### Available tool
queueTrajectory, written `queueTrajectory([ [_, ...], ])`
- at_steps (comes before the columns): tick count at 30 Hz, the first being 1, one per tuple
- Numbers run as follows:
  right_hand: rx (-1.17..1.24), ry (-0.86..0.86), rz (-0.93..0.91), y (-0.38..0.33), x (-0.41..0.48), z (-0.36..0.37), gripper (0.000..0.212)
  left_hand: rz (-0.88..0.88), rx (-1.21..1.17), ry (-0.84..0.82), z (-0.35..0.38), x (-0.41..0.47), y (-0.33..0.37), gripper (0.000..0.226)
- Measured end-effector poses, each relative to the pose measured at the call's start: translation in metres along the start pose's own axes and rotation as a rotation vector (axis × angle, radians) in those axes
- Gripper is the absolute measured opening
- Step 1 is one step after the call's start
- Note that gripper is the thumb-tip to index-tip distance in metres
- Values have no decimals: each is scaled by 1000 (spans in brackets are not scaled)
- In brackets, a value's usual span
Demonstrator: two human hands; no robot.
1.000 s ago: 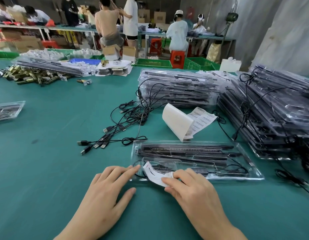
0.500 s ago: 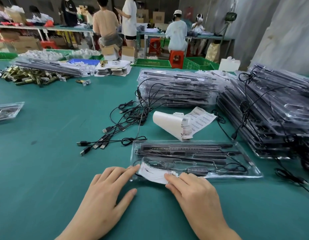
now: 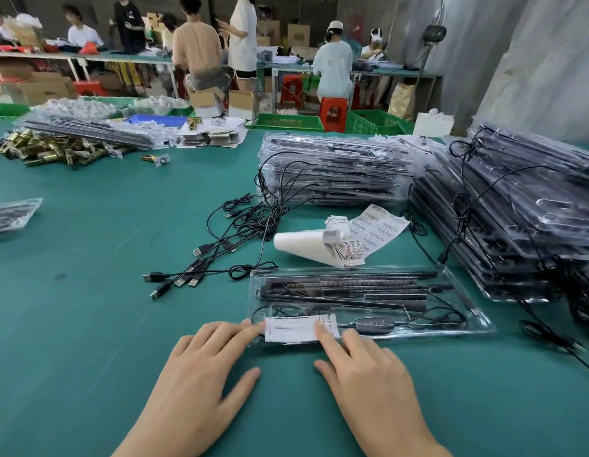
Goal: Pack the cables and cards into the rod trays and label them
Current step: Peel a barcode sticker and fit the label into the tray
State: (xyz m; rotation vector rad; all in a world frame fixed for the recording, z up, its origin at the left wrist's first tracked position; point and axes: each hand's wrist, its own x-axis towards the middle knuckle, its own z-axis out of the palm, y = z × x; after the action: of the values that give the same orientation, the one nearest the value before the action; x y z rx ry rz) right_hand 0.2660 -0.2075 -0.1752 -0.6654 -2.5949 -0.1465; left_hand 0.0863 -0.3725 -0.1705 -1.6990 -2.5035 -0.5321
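On the green table (image 3: 88, 324), at far left, one side tray (image 3: 13, 214) is cut off by the frame, its contents a dark blur. Next comes a tangle of loose cables (image 3: 220, 245), too knotted to count. Your left hand (image 3: 201, 374) lies flat, fingers straight and close together, tips touching the left end of the single tray (image 3: 477, 326) in front of you. Its far compartment holds black rods (image 3: 346, 288), overlapping so their number is unclear. Its near compartment holds one packed cable (image 3: 435, 319) with a controller (image 3: 374, 324). One white label (image 3: 293, 329) lies on the tray's near left part. Your right hand (image 3: 372, 377) presses the label with a straight index finger, the other fingers relaxed and slightly apart. Behind it sits one label roll (image 3: 306, 244). Two piles of filled trays stand beyond: the middle stack (image 3: 332, 173) and the right stack (image 3: 517, 225), which runs out of frame.
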Motion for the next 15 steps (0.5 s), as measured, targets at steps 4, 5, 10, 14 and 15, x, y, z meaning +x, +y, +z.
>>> queueTrajectory([
  [4, 8, -93, 68, -1, -1, -6, 58, 11, 25, 5, 1, 1, 0, 55],
  [5, 12, -101, 68, -1, -1, -6, 55, 11, 28, 8, 1, 1, 0, 56],
  [10, 32, -165, 120, -7, -1, -14, 57, 17, 54, 20, 3, 0, 1, 57],
  [14, -4, -295, 175, -21, 11, -16, 67, 14, 84, 29, 5, 0, 2, 58],
  [15, 43, -316, 188, -22, 11, -13, 70, 3, 87, 28, 6, 0, 3, 60],
])
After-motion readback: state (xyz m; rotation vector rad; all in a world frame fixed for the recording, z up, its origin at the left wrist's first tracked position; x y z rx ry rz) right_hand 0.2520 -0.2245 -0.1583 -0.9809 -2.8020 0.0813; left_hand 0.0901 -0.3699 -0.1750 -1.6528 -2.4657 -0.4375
